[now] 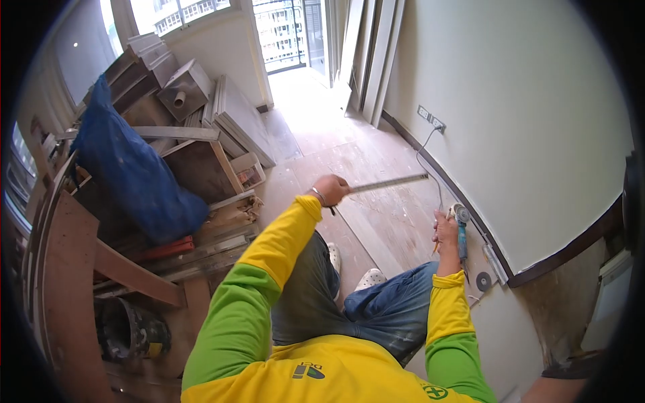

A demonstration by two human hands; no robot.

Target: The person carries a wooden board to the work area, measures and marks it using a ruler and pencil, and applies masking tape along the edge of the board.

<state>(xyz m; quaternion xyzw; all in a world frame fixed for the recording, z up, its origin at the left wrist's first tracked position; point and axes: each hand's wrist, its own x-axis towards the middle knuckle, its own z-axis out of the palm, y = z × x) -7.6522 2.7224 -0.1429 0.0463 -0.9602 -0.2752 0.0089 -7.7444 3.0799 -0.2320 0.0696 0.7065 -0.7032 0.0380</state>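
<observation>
My left hand (331, 190) is closed on one end of a long, thin steel ruler (390, 183). The ruler reaches out to the right above the floor, and its far end comes close to the wall. Lower and further right, my right hand (444, 230) has its fingers curled around a thin, yellowish stick that looks like a pencil (436, 248). Right beside that hand is an angle grinder (462, 232) with a blue body. A dark round disc (483, 281) lies on the floor just below the grinder.
A cord (421, 156) runs from the wall outlet (431, 119) down toward the grinder. On the left are stacked boards and boxes (185, 94), a blue bag (134, 168) and a dark bucket (131, 329). Long panels (373, 60) lean by the bright doorway.
</observation>
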